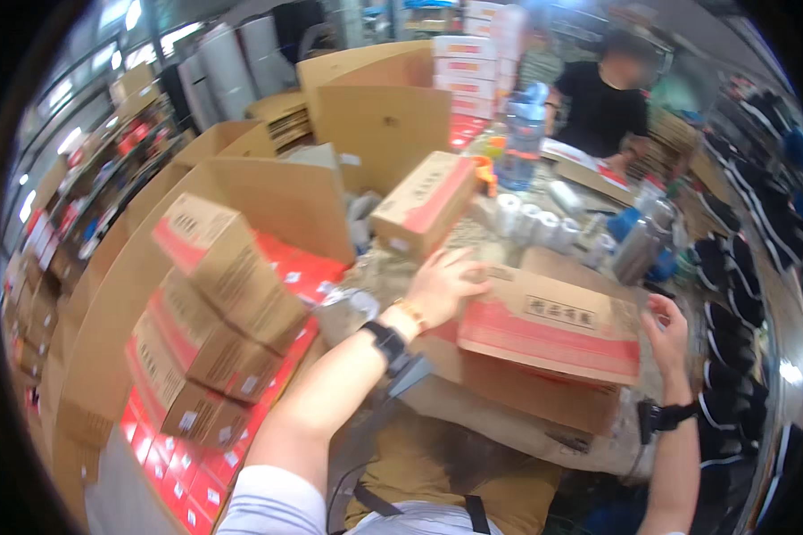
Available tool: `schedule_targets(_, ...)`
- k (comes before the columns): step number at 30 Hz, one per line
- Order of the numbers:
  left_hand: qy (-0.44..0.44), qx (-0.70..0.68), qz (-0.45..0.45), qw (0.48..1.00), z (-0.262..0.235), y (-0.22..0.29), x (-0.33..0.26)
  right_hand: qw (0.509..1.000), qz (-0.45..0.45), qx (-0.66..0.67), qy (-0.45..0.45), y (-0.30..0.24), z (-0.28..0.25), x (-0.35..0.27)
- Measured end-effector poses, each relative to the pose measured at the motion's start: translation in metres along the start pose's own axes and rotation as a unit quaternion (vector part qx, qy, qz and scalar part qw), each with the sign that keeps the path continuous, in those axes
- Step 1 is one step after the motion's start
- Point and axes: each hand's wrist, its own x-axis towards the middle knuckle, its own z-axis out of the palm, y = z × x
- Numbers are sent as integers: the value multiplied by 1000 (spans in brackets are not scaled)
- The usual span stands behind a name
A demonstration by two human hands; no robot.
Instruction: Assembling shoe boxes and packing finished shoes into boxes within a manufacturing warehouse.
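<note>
Left hand (446, 283) spread, right hand (666, 332) half-curled, grip unclear, at striped carton (553, 323); big box (281, 198) holds red packs (177, 464)

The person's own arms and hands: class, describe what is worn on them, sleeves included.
Neither the left hand nor the right hand wears a glove. The left wrist carries a thin yellowish bracelet and, farther up, a black strap with a dark device. The right wrist has a black band. The left sleeve is short, white, with thin dark stripes.
</note>
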Motion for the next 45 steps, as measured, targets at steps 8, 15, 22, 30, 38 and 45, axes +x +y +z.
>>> schedule_targets(8, -319, 84, -47, 943, -7, 78, 56, 884, -207, -314, -279, -80, 34, -13)
schedule_targets(15, -272, -12, -65, 960, -8, 69, 42, 911, -172, -234, -293, -83, 38, -12)
schedule_targets(22, -165, -13, 28, 986, -19, 97, 11, 960, -202, -189, 45, -34, 51, -69)
schedule_targets(30, -122, 24, 96, 988, -22, 110, -18, 921, 80, 372, 76, 54, 47, -97)
schedule_targets(38, 308, -266, -268, 873, -26, 94, -54, 630, 69, 732, -249, -34, 99, -117)
schedule_targets(45, 267, -572, -395, 667, -96, 118, -109, 770, -45, 609, -187, -188, 182, -136)
